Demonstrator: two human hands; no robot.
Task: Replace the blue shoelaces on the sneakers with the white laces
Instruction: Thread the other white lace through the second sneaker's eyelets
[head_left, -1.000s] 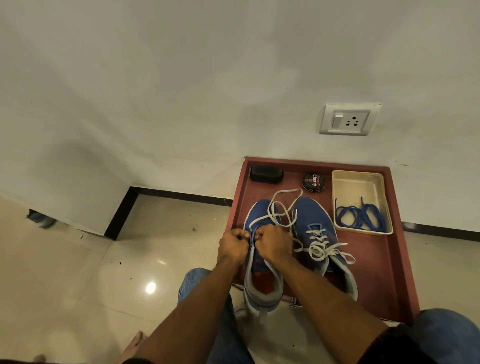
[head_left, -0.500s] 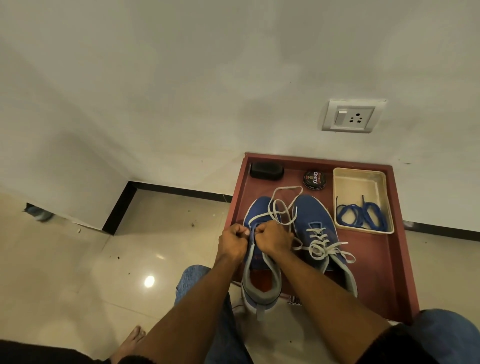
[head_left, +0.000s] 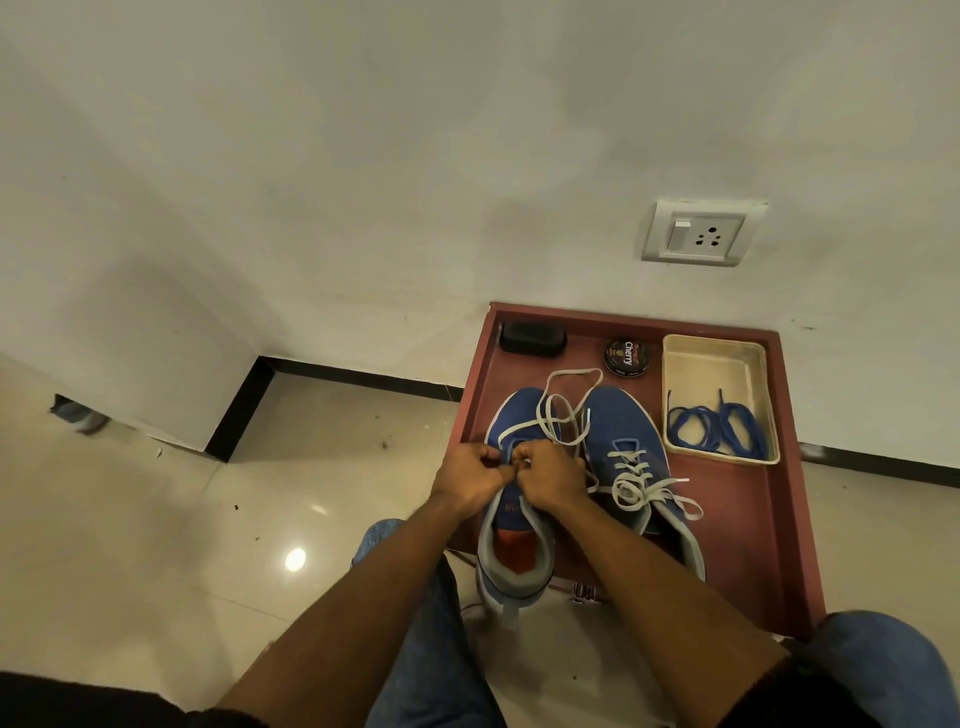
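the white lace (head_left: 563, 410) is pinched by curled fingers of both the left hand (head_left: 467, 480) and right hand (head_left: 550, 475), knuckles touching over the left sneaker (head_left: 511, 519). its loose loops are seen just beyond the fingertips. the laced sneaker (head_left: 631, 467) is found beside the right fingers, the blue laces (head_left: 719, 426) farther right in a cream tray (head_left: 717, 353).

Both hands – left (head_left: 467, 475), right (head_left: 550, 475) – pinch the white lace (head_left: 563, 410) over the left sneaker (head_left: 511, 540); right sneaker (head_left: 631, 441) laced; blue laces (head_left: 719, 423) in the tray (head_left: 714, 353).
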